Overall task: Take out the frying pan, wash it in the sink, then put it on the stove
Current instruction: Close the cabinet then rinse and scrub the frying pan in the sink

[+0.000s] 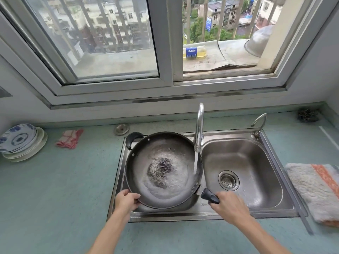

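"PEPSI" on windowsill bottle [194, 52]

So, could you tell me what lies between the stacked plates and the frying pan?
In the head view, a crumpled red-and-white cloth lies on the counter between them.

Two arms and two hands show, all from one person. The left hand [126, 198] is at the front left corner of the sink [256, 162]. The right hand [229, 204] is at the front of the sink, near its middle. Both hands are bare. Both arms are bare too, from the wrist down to the bottom edge, in front of the sink. The arms look long and thin. The fingers [134, 196] look slim. The back of the right hand shows, with its knuckles.
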{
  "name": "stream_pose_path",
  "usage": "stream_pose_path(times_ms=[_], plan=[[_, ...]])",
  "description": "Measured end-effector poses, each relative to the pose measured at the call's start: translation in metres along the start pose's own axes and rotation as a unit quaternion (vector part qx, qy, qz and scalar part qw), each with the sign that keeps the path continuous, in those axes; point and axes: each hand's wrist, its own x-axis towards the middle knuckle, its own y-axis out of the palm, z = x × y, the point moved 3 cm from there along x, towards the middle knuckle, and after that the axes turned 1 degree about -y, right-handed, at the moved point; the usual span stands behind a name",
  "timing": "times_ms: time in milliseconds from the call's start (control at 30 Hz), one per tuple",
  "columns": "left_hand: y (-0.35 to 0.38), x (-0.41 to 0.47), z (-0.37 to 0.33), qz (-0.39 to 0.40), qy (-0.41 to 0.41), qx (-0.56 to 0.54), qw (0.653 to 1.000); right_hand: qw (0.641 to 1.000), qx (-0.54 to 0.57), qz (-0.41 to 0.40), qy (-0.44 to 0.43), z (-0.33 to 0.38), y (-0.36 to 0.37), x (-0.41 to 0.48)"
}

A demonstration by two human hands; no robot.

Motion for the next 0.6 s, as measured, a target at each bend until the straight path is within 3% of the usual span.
stream_pose_path(times_ms=[600], plan=[[0.018, 0.008, 0.027, 0.04, -0.072, -0.092, 0.992, 0.969, -0.223, -0.031, -0.104, 0.032, -0.077, 0.052]])
